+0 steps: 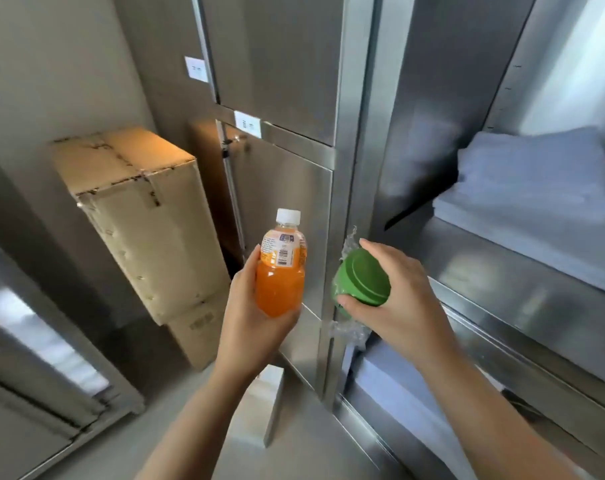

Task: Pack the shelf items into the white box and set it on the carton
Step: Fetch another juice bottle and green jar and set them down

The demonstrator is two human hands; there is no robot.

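Observation:
My left hand (256, 317) grips an orange juice bottle (281, 271) with a white cap, held upright in mid-air at the centre. Just to its right, my right hand (394, 299) holds a green lidded container (361, 287) wrapped in clear plastic film, its lid facing me. A tall brown carton (138, 216) stands on a second carton at the left, against the wall. Low down, behind my left forearm, part of a white box (266, 403) shows on the floor.
Steel cabinet doors (287, 188) with paper labels fill the middle. An open steel shelf unit (523, 296) on the right holds folded white cloth (533, 174). A metal-framed unit (44, 341) stands at the left edge. Grey floor lies below.

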